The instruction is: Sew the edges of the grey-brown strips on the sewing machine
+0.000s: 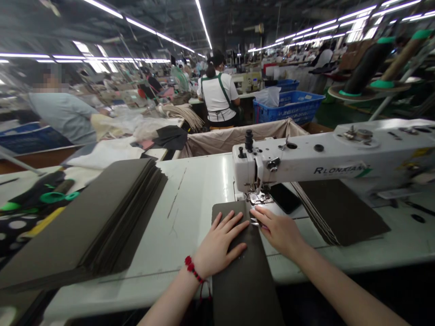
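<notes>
A long dark grey-brown panel [244,280] runs from the sewing machine's needle area over the table's front edge. Flat on its upper part lies my left hand [220,244], fingers spread, a red and black bracelet at the wrist. By the panel's right edge, my right hand [280,231] is closed around small metal snips [254,222], whose tips point left. Just beyond the hands stands the white sewing machine [299,158], its presser foot close to the panel's far end.
Stacked dark panels [78,217] fill the table's left side. More panels [343,210] and a black phone [286,198] lie at the right. Thread cones [370,65] stand at the upper right. Beyond the table are blue crates [288,106] and a seated person [219,97].
</notes>
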`<state>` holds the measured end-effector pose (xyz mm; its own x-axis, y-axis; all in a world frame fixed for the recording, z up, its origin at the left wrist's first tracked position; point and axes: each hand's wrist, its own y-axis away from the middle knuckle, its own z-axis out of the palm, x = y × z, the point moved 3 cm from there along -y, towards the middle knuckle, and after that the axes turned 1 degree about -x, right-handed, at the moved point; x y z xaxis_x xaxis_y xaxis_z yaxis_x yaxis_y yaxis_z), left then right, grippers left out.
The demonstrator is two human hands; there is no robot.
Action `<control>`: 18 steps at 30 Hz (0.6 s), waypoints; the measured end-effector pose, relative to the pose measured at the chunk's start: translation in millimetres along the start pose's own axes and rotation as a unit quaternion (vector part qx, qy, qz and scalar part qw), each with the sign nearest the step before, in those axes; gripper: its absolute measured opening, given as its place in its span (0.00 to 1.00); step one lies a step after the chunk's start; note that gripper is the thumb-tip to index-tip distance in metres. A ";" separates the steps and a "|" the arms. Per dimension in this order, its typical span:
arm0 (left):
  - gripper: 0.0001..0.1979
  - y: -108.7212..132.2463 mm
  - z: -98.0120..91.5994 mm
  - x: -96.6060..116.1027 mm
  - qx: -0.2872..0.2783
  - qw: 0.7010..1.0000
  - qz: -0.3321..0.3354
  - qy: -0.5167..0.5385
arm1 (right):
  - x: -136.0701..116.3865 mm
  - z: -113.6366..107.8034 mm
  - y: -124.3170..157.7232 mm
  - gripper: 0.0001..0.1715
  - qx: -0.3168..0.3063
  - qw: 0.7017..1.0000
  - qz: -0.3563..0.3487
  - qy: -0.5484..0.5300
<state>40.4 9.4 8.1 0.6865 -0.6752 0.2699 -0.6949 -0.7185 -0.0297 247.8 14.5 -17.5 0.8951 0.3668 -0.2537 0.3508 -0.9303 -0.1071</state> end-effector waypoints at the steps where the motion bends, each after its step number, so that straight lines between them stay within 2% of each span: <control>1: 0.28 -0.9 0.2 -0.1 0.001 1.000 0.000 0.002 | 0.0 0.2 -0.5 0.31 -0.002 1.000 0.000 0.003; 9: 0.28 -4.2 -0.7 -4.4 -0.011 1.000 -0.009 0.008 | -0.6 0.6 -2.2 0.32 -0.009 1.000 0.002 0.024; 18: 0.29 -4.4 -1.3 -7.2 0.001 1.000 -0.004 0.014 | -1.7 -0.6 -2.2 0.32 -0.008 1.000 0.000 0.029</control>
<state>38.3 17.7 7.5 0.6849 -0.6650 0.2978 -0.6896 -0.7236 -0.0298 245.6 15.9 -16.2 0.9097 0.3658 -0.1967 0.3542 -0.9306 -0.0923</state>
